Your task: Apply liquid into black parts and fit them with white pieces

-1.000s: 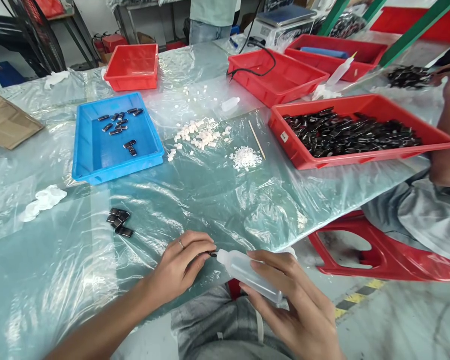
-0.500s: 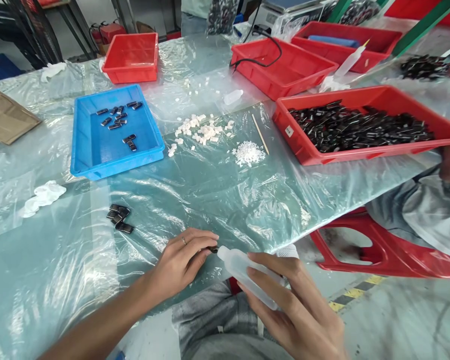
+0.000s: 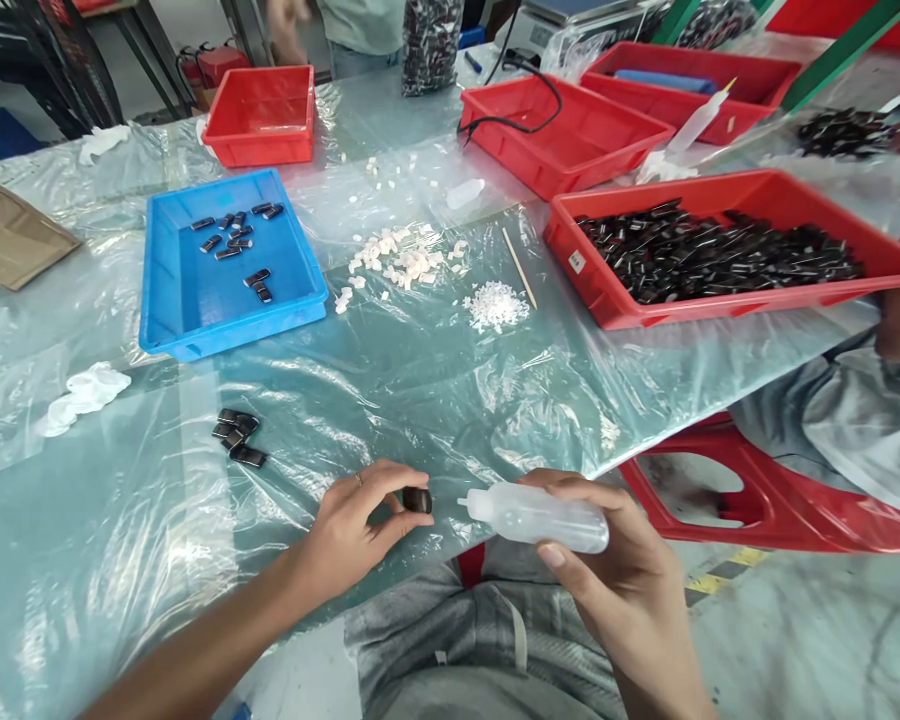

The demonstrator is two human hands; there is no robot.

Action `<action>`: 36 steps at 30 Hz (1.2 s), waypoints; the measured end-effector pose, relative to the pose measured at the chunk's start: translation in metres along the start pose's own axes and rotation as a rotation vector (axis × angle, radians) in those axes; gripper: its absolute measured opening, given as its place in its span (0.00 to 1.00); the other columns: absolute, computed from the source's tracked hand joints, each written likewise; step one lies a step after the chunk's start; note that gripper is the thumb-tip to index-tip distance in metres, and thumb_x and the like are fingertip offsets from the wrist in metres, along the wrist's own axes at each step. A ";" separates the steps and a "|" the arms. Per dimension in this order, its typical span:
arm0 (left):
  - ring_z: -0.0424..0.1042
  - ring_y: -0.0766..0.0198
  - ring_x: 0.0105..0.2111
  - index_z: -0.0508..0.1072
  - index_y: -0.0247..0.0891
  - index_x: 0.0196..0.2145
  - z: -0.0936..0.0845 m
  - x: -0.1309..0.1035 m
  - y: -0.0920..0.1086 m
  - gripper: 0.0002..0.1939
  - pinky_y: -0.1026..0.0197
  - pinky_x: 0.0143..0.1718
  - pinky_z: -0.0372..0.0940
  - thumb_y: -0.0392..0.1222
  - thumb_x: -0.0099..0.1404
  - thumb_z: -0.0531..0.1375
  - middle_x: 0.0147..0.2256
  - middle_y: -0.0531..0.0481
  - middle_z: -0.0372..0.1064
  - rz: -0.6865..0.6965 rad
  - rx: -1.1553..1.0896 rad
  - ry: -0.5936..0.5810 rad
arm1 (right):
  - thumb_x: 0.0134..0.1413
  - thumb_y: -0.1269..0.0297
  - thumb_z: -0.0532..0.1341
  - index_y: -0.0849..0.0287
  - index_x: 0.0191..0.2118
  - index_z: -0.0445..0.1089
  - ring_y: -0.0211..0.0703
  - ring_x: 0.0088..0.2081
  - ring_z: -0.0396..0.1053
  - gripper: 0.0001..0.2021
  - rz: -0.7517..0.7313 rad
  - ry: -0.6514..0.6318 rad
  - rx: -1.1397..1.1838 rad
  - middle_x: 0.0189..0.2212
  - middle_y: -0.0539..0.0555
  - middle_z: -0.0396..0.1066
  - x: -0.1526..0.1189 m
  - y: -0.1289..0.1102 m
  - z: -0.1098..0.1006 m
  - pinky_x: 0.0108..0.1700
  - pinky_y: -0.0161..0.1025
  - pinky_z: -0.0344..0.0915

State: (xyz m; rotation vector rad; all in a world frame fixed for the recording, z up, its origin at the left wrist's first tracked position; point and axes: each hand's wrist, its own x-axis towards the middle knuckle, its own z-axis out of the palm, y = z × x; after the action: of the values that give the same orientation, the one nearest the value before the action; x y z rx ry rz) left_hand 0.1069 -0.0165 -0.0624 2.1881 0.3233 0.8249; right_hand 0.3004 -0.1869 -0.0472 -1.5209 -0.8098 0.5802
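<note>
My left hand (image 3: 360,515) pinches a small dark, glossy piece (image 3: 418,500) between thumb and fingers above the table's near edge. In my right hand (image 3: 615,560) lies a translucent white squeeze bottle (image 3: 544,515), tilted nearly level. Its narrow nozzle points left at the dark piece, with a gap between them. A small cluster of similar black pieces (image 3: 238,437) lies on the plastic sheet, left of my left hand. Ahead are a heap of tiny white bits (image 3: 495,306) and a scatter of larger cream-white blocks (image 3: 405,258).
A blue tray (image 3: 232,335) holds several black pieces. The red tray (image 3: 720,312) at right is filled with black pieces. A wooden stick (image 3: 520,268) lies beside the white bits. A seated person (image 3: 855,410) is at the right; another person (image 3: 360,30) stands across the table.
The bottle has drawn back right from the dark piece and swung closer to level. My left hand has turned the piece, so more of it shows. Across the table, a person's hand has appeared.
</note>
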 end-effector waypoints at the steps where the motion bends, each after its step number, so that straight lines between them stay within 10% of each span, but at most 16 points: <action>1: 0.81 0.65 0.31 0.72 0.39 0.56 0.000 -0.001 0.000 0.14 0.63 0.33 0.81 0.40 0.75 0.65 0.41 0.47 0.79 -0.001 0.011 0.005 | 0.57 0.54 0.73 0.38 0.47 0.78 0.49 0.47 0.81 0.13 0.007 -0.005 0.022 0.43 0.51 0.82 0.000 0.001 0.001 0.43 0.40 0.81; 14: 0.66 0.66 0.25 0.62 0.42 0.52 -0.003 -0.003 0.005 0.08 0.61 0.28 0.66 0.43 0.83 0.46 0.37 0.52 0.69 -0.106 0.105 -0.300 | 0.60 0.64 0.70 0.40 0.52 0.74 0.50 0.48 0.79 0.16 -0.156 -0.101 -0.101 0.47 0.52 0.80 -0.009 0.005 0.011 0.42 0.42 0.81; 22: 0.77 0.60 0.40 0.67 0.41 0.54 -0.003 0.001 0.002 0.09 0.60 0.40 0.73 0.38 0.83 0.49 0.41 0.46 0.76 0.035 0.062 -0.178 | 0.54 0.71 0.69 0.40 0.60 0.71 0.61 0.45 0.79 0.29 -0.383 -0.138 -0.311 0.50 0.58 0.79 -0.017 0.006 0.011 0.40 0.57 0.80; 36: 0.78 0.58 0.43 0.68 0.39 0.55 -0.002 0.002 0.001 0.10 0.58 0.44 0.76 0.38 0.83 0.50 0.43 0.43 0.78 0.074 0.051 -0.205 | 0.51 0.74 0.71 0.36 0.65 0.72 0.59 0.43 0.82 0.37 -0.465 -0.199 -0.451 0.54 0.51 0.81 -0.020 -0.013 -0.001 0.38 0.53 0.83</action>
State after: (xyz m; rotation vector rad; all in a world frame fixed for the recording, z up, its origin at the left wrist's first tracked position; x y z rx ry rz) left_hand 0.1070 -0.0159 -0.0598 2.3209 0.1644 0.6300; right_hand 0.2871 -0.2029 -0.0361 -1.6117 -1.4736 0.2072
